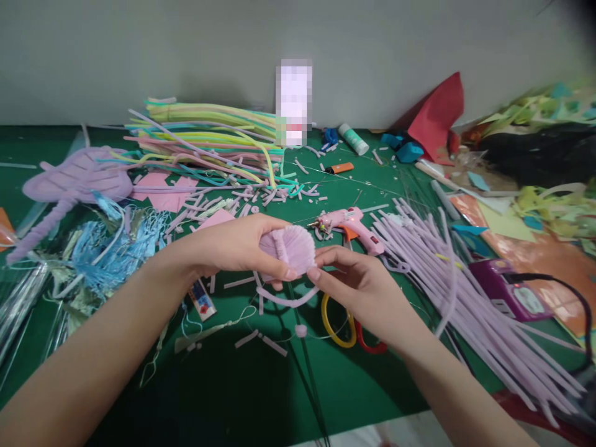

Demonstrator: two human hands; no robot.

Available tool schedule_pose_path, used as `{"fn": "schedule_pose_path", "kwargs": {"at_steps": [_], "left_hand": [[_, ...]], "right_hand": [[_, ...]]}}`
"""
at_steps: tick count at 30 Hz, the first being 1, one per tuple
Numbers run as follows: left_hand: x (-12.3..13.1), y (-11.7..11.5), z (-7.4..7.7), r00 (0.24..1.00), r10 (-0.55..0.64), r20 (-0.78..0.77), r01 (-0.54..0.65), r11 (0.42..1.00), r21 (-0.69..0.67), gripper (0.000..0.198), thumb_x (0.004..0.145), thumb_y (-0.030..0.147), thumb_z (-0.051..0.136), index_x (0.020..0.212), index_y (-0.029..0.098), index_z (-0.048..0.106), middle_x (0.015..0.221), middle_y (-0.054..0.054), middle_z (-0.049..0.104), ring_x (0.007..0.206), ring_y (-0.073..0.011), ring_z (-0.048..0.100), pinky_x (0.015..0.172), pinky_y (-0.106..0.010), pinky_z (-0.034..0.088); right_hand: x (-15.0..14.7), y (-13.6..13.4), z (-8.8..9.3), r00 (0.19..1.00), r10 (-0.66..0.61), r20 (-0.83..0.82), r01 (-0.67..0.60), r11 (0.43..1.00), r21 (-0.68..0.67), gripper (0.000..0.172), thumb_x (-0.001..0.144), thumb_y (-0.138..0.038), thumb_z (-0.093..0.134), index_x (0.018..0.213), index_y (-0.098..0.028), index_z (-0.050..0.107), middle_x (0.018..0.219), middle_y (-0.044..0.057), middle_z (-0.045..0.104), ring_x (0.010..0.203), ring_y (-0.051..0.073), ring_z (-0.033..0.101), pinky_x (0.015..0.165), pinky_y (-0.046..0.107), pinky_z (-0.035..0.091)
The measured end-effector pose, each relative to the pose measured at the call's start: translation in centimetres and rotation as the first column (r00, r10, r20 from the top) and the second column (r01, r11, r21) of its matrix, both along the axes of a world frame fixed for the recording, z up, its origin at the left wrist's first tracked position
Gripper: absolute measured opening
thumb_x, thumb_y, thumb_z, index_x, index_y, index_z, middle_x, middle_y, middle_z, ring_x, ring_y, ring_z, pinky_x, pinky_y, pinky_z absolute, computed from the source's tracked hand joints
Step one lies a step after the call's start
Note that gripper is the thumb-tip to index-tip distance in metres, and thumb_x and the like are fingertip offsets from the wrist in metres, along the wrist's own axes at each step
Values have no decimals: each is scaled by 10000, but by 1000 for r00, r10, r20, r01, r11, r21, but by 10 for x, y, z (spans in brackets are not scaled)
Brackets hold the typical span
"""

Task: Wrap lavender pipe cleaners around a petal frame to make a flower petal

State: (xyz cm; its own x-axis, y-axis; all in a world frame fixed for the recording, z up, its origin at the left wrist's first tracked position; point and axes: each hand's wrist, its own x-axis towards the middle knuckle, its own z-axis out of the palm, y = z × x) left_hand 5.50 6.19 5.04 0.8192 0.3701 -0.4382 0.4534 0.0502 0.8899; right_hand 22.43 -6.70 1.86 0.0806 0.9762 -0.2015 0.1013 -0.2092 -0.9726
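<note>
Our two forearms (112, 329) are nearest, stretched over the green counter (391, 385). With the left hand (242, 242) we hold a round, fuzzy lilac piece (300, 248) above it, this grip closed between thumb and fingers. At the piece's right edge, our right hand (358, 282) has thumb and fingertips close together; whether that grip pinches anything, we cannot tell. Beyond the hands we see a pink glue gun (345, 221), and beside the right hand, scissors (339, 341) with yellow and red handles.
</note>
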Motion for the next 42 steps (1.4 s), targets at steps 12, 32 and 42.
{"fn": "schedule_pose_path", "kwargs": {"at_steps": [12,32,42], "left_hand": [[1,-4,8,1000,-8,1,8,997,75,157,639,276,798,720,171,712,621,41,655,523,-83,548,457,-163,396],[1,-6,12,1000,-11,-15,14,969,248,173,642,308,782,689,186,669,587,49,624,499,-97,543,430,-164,369],[4,-6,9,998,47,34,-54,963,262,163,668,319,760,663,173,687,558,47,626,504,-96,527,471,-178,387]], "right_hand": [[1,-2,5,961,6,-277,-48,988,-146,160,754,-354,744,825,-210,744,885,14,715,803,138,616,757,252,479],[-4,-1,9,990,-113,-81,110,993,-31,164,804,-358,704,868,-207,712,812,1,700,716,116,629,653,219,498],[-20,-20,11,709,-454,540,23,780,625,130,834,-141,652,879,-238,725,866,38,749,773,174,712,717,290,583]]}}
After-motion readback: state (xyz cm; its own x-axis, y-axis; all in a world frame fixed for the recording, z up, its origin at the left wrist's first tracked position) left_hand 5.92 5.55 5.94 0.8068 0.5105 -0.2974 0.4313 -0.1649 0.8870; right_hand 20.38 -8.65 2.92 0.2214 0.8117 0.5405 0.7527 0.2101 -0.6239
